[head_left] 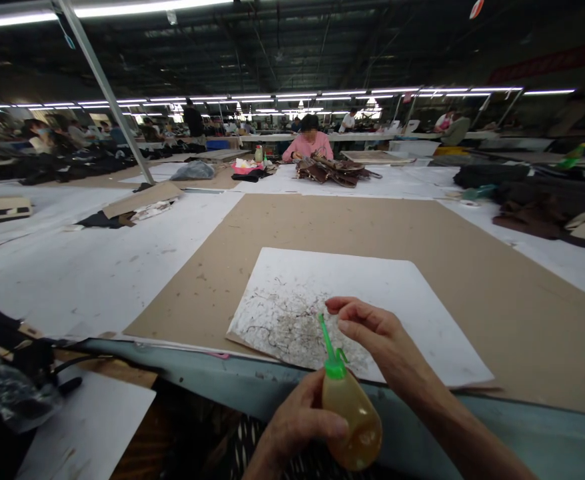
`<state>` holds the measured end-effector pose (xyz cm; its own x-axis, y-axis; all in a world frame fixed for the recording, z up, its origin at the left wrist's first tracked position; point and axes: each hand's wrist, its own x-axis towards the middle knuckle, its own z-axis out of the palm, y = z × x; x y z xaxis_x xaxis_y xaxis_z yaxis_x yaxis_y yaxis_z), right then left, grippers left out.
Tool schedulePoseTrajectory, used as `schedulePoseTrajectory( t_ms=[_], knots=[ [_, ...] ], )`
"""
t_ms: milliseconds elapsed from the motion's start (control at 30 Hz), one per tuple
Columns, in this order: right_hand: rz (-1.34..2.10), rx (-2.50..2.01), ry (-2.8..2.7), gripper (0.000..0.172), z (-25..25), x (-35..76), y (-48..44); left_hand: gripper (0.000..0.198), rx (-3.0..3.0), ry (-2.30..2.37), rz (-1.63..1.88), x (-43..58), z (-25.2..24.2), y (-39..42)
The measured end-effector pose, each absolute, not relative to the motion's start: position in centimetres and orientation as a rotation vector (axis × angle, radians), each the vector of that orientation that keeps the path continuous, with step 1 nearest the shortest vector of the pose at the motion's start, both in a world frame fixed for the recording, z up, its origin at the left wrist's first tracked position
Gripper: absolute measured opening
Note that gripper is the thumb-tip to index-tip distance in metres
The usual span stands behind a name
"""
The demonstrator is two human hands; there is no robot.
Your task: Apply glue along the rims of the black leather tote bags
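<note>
My left hand [300,417] is wrapped round a squeeze bottle [355,423] of amber liquid. The bottle is held tilted in front of the table's edge. Its green nozzle [326,337] points up and away from me, and a small green strap hangs at the collar. Close to the nozzle's tip is my right hand [372,327], fingers bent and thumb a little apart, with nothing visible in them. Beneath that hand lies a white sheet [387,280], its left part covered in dark smears and streaks.
Brown board [332,220] covers the table under the sheet. Across the table a person in pink [310,143] sits behind a heap of brown pieces [335,170]. Dark fabric [547,200] lies at right, cardboard scraps [142,200] at left. A metal post [105,87] rises at left.
</note>
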<state>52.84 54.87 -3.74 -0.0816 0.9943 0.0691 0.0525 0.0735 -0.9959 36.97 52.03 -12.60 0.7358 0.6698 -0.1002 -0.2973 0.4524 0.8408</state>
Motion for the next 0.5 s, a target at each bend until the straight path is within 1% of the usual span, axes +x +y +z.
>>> schedulePoseTrajectory(
  t_ms=[167,267,400,500],
  knots=[
    [0.734,-1.192,-1.6,0.014,-2.7,53.3,54.5,0.054,0.853,0.428,0.632,37.5,-12.9,52.0],
    [0.5,-1.163,-1.706,0.014,-2.2,53.3,54.3,0.049,0.888,0.434,0.603,37.6,-12.4,52.0],
    [0.339,-1.119,-1.801,0.016,-2.0,53.5,54.2,0.046,0.906,0.462,0.55,37.5,-11.6,51.9],
    [0.267,-1.119,-1.831,0.016,-1.9,54.0,54.3,0.049,0.912,0.486,0.552,37.5,-11.6,51.8]
  ],
)
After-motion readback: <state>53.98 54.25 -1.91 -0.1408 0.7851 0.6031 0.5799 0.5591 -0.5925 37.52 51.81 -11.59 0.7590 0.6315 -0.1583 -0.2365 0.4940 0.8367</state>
